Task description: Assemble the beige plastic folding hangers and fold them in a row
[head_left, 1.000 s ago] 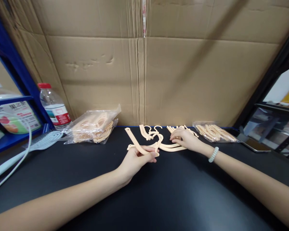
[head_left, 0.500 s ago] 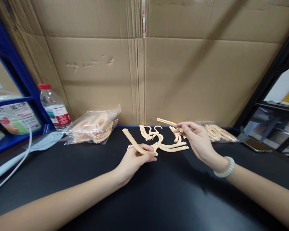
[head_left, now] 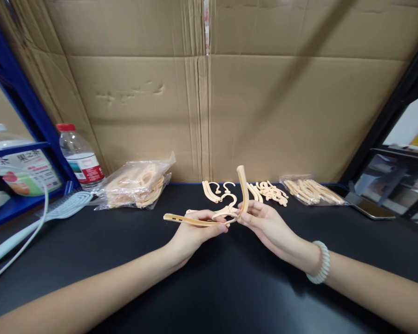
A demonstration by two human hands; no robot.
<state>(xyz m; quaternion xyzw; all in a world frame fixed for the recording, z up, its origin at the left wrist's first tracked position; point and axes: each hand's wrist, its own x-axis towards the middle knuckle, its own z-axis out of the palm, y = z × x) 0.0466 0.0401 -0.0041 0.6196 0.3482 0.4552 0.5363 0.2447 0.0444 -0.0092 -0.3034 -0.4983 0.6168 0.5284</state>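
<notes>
Left hand (head_left: 195,227) has its grip clenched on a level strip (head_left: 186,221); right hand (head_left: 268,225) grasps an upright strip (head_left: 243,185). Both strips are over the tabletop (head_left: 209,297), short of loose parts (head_left: 273,193) near its far edge.

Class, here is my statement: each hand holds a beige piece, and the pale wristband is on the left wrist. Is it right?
Not quite. The pale wristband is on the right wrist, as the head view shows. The rest stands: the left hand holds one beige piece, the right hand another.
</notes>
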